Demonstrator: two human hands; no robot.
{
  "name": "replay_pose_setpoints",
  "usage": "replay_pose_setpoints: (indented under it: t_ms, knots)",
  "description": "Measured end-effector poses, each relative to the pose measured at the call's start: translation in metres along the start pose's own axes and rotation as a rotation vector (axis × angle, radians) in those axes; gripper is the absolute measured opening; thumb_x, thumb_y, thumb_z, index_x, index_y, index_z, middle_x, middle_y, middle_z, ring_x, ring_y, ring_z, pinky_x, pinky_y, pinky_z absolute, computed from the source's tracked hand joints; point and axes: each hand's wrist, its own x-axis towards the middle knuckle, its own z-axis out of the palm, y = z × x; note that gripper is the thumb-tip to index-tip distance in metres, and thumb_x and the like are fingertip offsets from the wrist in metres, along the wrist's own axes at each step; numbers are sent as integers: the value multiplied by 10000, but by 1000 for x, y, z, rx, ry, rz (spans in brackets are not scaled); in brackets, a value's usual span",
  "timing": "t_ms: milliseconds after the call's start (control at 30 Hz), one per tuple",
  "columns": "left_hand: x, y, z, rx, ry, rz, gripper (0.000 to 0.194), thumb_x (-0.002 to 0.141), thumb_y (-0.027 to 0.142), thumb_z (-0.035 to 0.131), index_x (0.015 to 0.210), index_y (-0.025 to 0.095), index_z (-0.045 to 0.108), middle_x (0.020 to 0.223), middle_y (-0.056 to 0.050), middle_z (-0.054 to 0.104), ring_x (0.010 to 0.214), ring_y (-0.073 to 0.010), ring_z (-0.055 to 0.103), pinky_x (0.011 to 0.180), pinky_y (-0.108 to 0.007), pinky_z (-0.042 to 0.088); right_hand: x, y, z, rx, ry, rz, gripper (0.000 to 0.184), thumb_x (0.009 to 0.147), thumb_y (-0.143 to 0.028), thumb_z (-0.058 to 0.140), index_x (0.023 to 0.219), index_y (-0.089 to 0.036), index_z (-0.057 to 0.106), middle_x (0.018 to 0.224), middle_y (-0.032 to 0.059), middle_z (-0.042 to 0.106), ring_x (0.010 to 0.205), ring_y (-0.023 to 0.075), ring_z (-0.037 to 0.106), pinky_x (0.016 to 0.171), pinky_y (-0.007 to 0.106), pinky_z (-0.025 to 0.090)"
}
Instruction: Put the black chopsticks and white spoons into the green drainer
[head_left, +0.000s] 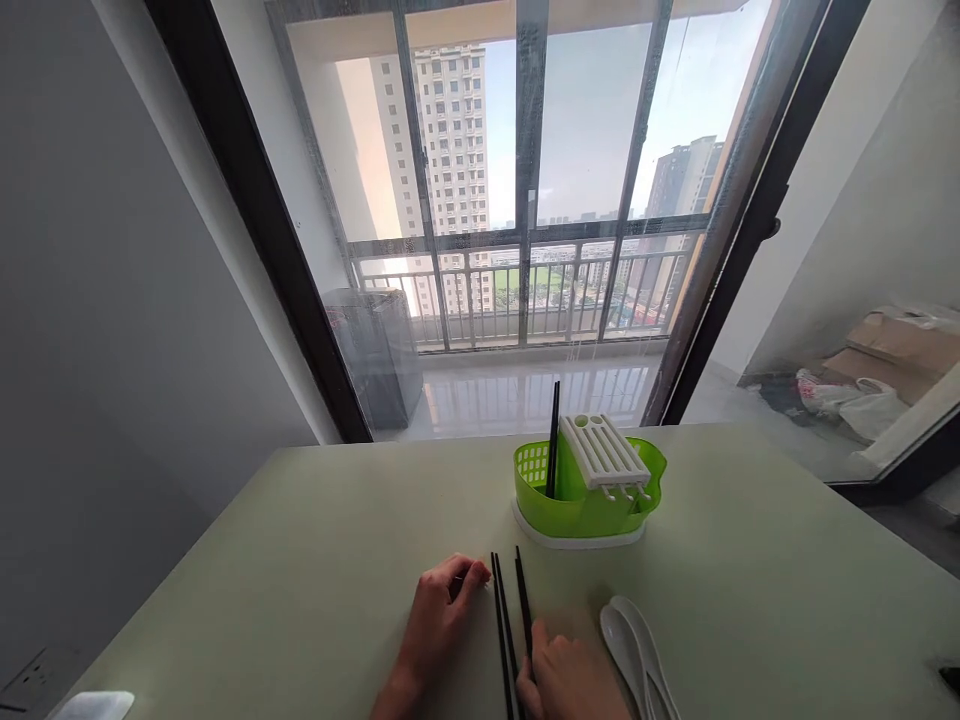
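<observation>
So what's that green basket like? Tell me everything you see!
The green basket looks plastic, with a holey wall at its left end and a white base. A white slatted rack with two round holes and hooks sits on it. It's upright on the table, black chopsticks standing in its left part.

A pale, smooth tabletop (300,570) carries a green basket (581,517) on a white base (581,543) toward its far edge. Nearer, black chopsticks (499,620) lie lengthwise, with two overlapping white spoons (621,645) to their right. A white object (94,706) sits at the near left.
</observation>
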Motion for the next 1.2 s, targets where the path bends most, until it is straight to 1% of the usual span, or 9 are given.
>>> replay_pose_setpoints:
  t_ms: [167,300,467,667,833,933,1000,1133,1200]
  knots:
    - [1,-2,0,13,-10,-2,547,978,619,448,843,174,736,826,-42,738,755,-187,608,674,-242,422,2,-1,11,-51,26,16,246,907,-128,536,1096,-91,689,859,188,782,804,323,781,611,295,530]
    - [2,-1,0,14,-2,-10,563,964,639,452,845,171,742,814,-44,735,735,-187,597,656,-244,424,3,1,22,-65,99,30,197,897,-140,536,1013,-105,691,809,169,778,760,305,778,588,273,501]
    - [1,3,0,1,13,-18,576,955,649,457,829,167,746,808,-49,734,722,-188,591,644,-247,424,0,6,20,-15,202,-11,190,872,-133,521,977,-127,679,766,139,775,701,299,768,545,271,450]
    - [1,5,-1,-24,-5,-41,575,949,659,457,827,175,744,823,-42,737,760,-195,611,662,-244,434,-3,13,0,83,100,-16,173,937,-179,497,984,-150,662,788,134,777,702,306,766,514,271,361]
    - [-1,5,-2,-99,-58,-37,553,929,658,511,794,164,718,742,-26,691,705,-168,577,671,-250,424,-6,10,-42,202,101,-87,195,980,-198,440,938,-181,629,795,88,773,701,248,749,515,270,248]
    - [-4,10,0,-258,-163,-64,590,896,695,547,708,149,670,627,2,601,611,-131,506,617,-243,403,-6,5,-69,295,187,-113,200,997,-226,423,876,-205,581,744,48,747,670,213,719,541,267,251]
    - [-8,16,2,-372,-278,-61,630,876,731,547,690,143,673,634,-8,607,621,-134,519,624,-246,420,-4,2,-83,352,281,-141,201,1000,-234,422,835,-221,536,691,13,711,626,187,682,552,267,258]
    - [-20,29,4,-556,-572,-44,666,846,757,566,820,122,763,746,-79,698,721,-201,627,723,-298,494,0,-2,-94,423,471,-245,193,983,-220,417,797,-239,465,633,-31,639,531,144,587,542,260,265]
    - [-24,30,5,-625,-677,-39,623,833,718,621,828,116,779,742,-100,705,717,-218,642,733,-318,507,1,-4,-94,461,519,-289,185,965,-202,406,789,-244,443,621,-46,605,503,130,545,531,250,270]
